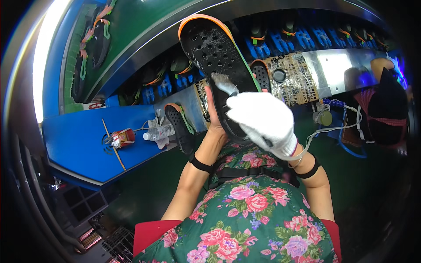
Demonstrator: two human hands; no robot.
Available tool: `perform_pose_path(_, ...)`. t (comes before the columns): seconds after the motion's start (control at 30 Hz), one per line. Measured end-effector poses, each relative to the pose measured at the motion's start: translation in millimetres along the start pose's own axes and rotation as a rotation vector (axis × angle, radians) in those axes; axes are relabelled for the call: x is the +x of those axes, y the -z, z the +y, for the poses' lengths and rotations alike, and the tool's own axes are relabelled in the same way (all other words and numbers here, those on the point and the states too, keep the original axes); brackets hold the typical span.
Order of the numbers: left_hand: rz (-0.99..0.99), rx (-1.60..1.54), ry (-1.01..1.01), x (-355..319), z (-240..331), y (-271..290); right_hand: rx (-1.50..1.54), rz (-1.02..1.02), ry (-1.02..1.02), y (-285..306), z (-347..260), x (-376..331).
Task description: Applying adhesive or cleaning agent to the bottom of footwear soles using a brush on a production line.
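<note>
Black and perforated, a shoe sole (215, 48) fills the frame's upper centre, my left hand (214, 115) gripping it, my gloved right hand (263, 119) clasping a brush (224, 83). At left, a capped bottle (160, 132) and red container (124, 137), contents unclear, occupy the blue bench (79, 142).

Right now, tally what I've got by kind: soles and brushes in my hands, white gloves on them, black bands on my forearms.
Sole: 1
Brush: 1
Glove: 1
Bands: 2
Total: 5
</note>
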State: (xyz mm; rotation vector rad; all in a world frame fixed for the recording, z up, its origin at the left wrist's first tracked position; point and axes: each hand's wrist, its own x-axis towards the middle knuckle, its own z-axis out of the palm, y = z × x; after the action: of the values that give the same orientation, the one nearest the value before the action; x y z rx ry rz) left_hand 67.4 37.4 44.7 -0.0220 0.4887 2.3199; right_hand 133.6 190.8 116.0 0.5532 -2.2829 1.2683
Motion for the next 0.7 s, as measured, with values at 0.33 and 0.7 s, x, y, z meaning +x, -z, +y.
perform_pose_path(0.33,-0.245,-0.278,-0.077,9.0,12.0,-2.4,0.098,-0.047,0.027,-14.6,2.5,-10.1)
perform_pose_path(0.7,-0.263,-0.23,-0.056,13.8,23.5,11.8,0.332,-0.073,0.059,-24.9,8.7,-25.8)
